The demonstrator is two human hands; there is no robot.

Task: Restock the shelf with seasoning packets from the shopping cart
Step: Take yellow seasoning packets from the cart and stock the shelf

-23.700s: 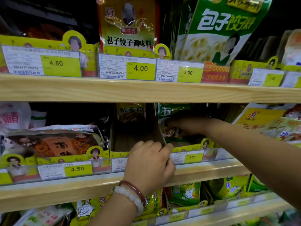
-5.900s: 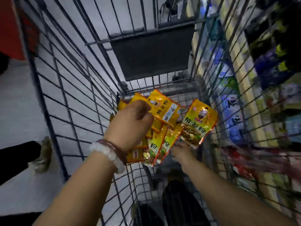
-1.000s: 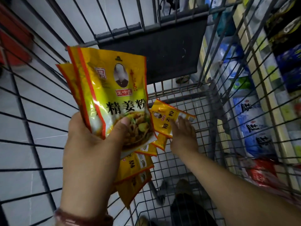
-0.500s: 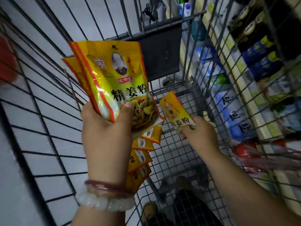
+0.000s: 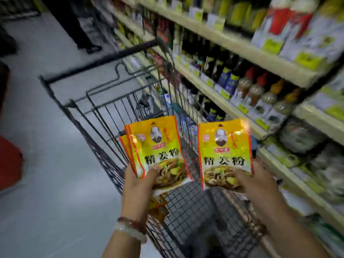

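Head view: mid-task, by the look of it. Left hand [image 5: 138, 185] gripping a small stack of yellow seasoning packets [image 5: 158, 151], thumb pressed on the front one. Right hand [image 5: 255, 183] pinching a single packet [image 5: 224, 153] by its lower edge. Both bundles held upright above the near end of the shopping cart [image 5: 104, 112], none yet on the shelf [image 5: 275, 159] along the right. A few more packets [image 5: 158, 207] dangling below the left palm; whether others remain in the cart bottom, impossible to tell. Carrying and shelving apparently left to do.

Pale grey floor [image 5: 55, 183] to the left. Dark sauce bottles [image 5: 223, 75] on the upper shelves, blurred.
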